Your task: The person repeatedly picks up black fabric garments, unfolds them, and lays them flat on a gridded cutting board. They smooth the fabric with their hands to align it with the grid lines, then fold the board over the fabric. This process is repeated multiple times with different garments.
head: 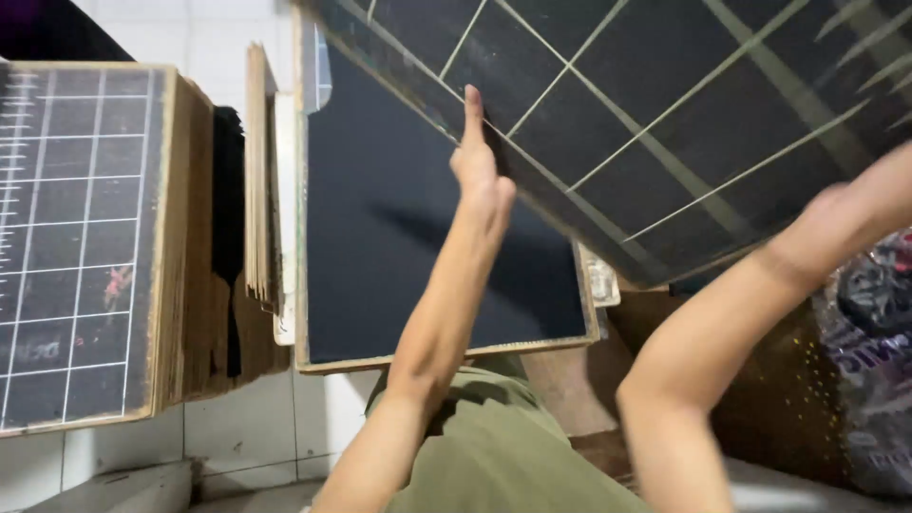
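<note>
While the person looks down from above, the left hand (pixel 478 176) presses flat against the near edge of a large black gridded slate board (pixel 665 114), its fingers straight and pointing up along the rim. That grip is released rather than clenched: the palm and fingers steady the board and do not wrap round it. The right hand (pixel 825 220) reaches under the board's lower right edge. It is blurred and partly hidden by the board, so whether its fingers curl round the rim cannot be told; it appears to bear the board from that side.

The gridded board is held tilted in the air, clear of anything beneath it, filling the upper right of the view. Below it, a plain black board (pixel 418 237) in a thin wooden frame lies flat on a low surface, just in front of the person's olive-green trousers (pixel 494 446).

To the left, a tall stack of boards (pixel 85 247) stands with a white-lined face uppermost, and a few thin boards (pixel 258 171) lean on edge between the stack and the plain board. A dark crumpled plastic bag (pixel 869 351) sits at the right, and white floor tiles (pixel 237 427) show below.

Judging from the layout, one board is in mid-transfer: lifted, not yet set down. The stack suggests many are already sorted, though how many remain cannot be seen.
</note>
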